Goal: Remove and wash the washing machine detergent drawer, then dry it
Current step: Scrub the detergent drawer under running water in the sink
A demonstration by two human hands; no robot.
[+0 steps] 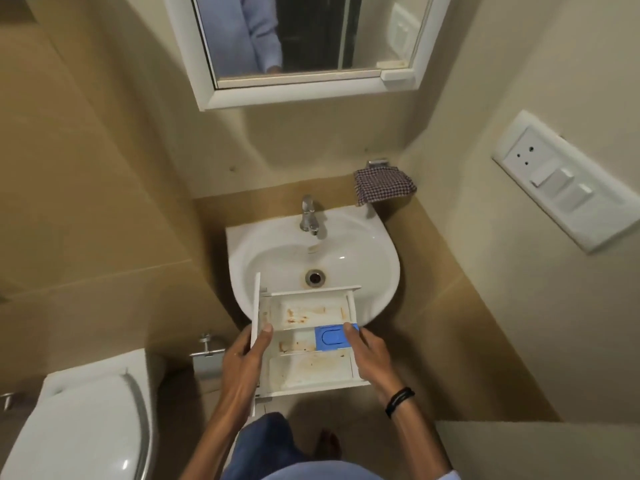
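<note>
**Stained drawer held over the near edge of the sink**

The detergent drawer (311, 370) is out of the machine and held level in both hands. Its far end overhangs the near part of the sink (367, 258) bowl, just short of the drain (315, 277); its near end sticks out past the sink's front rim toward the person. Brown-orange stains mark the open compartments. A blue insert (330, 338) sits in the middle compartment, on the side away from the drawer's front panel.

The left hand (242, 358) grips the drawer beside the front panel, thumb curled over the top edge. The right hand (367, 355) grips the opposite wall, thumb lying on the blue insert; a dark wristband (399, 400) circles that wrist. The fingers of both hands are hidden under the drawer, so how they lie cannot be told.

The tap (309, 216) stands at the back of the sink; whether water runs is hard to make out. A checked cloth (384, 183) hangs behind the sink on its right, covering most of its holder. Above the sink the mirror (304, 36) is cut off at the top and shows only a sleeve. Left of the sink, the toilet (86, 427) is cropped by the frame edge.
</note>
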